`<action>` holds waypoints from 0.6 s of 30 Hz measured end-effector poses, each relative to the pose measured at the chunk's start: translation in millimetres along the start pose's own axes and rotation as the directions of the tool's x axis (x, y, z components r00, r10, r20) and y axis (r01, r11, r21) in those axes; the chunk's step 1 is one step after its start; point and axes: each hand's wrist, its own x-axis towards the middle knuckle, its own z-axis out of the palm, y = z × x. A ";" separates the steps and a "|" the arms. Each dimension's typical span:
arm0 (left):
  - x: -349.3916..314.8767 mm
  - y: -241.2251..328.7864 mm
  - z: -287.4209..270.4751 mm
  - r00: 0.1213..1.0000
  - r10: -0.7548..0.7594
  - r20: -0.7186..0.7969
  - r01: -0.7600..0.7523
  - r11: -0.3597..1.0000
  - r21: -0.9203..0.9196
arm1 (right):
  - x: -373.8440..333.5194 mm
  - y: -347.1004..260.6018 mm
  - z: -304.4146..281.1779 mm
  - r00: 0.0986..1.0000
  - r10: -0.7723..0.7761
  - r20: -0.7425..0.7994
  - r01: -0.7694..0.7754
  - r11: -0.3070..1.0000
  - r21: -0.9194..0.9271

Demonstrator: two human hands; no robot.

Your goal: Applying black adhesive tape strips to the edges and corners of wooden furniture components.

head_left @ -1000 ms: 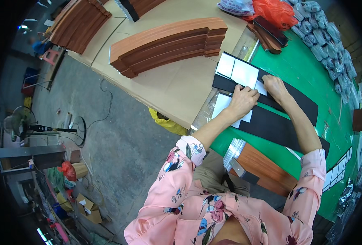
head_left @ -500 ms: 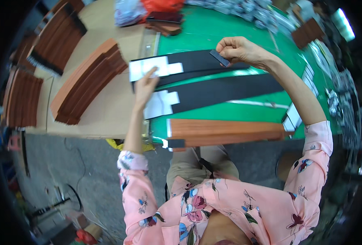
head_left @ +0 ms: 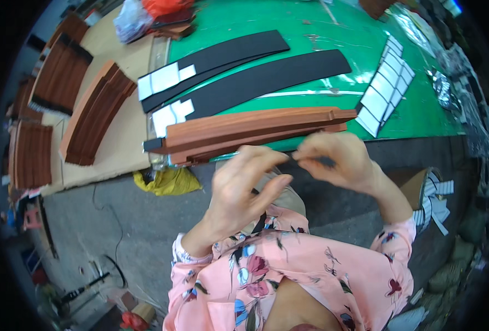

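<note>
My left hand (head_left: pixel 238 190) hovers in front of my body, below the near edge of the green table. Its fingers reach forward, the thumb stands apart, and I see nothing held in it. Close on its right is my right hand (head_left: pixel 341 160), fingers and thumb curled toward each other; a dark patch shows inside, too unclear to name. Just beyond both hands, a reddish-brown wood-grain moulding (head_left: pixel 244 128) lies along the table edge. A small black block (head_left: pixel 153 145) sits at its left end.
Long black strips (head_left: pixel 261 83) lie behind the moulding, with white stickers (head_left: pixel 172 117) at their left ends. White sticker sheets (head_left: pixel 385 91) lie on the right of the green table (head_left: pixel 310 16). More brown mouldings (head_left: pixel 92 118) stand left on cardboard. A yellow bag (head_left: pixel 170 182) lies below.
Both hands have come back from over the black strips to in front of my body, near each other. The small dark strip my right hand held is no longer clearly visible. The view has shifted.
</note>
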 end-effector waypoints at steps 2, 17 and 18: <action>-14.3 -5.9 13.2 0.995 0.005 0.102 0.003 0.997 -0.078 | -27.5 -6.6 5.9 0.995 -0.060 -0.080 0.057 0.998 -0.037; -46.3 -7.6 42.3 0.922 0.081 0.378 -0.122 0.989 0.088 | -98.7 -11.6 24.5 0.935 0.353 0.038 -0.353 0.911 0.212; -46.3 -8.7 43.2 0.912 0.112 0.395 -0.155 0.985 0.078 | -102.3 -6.5 26.2 0.890 0.439 0.122 -0.453 0.828 0.331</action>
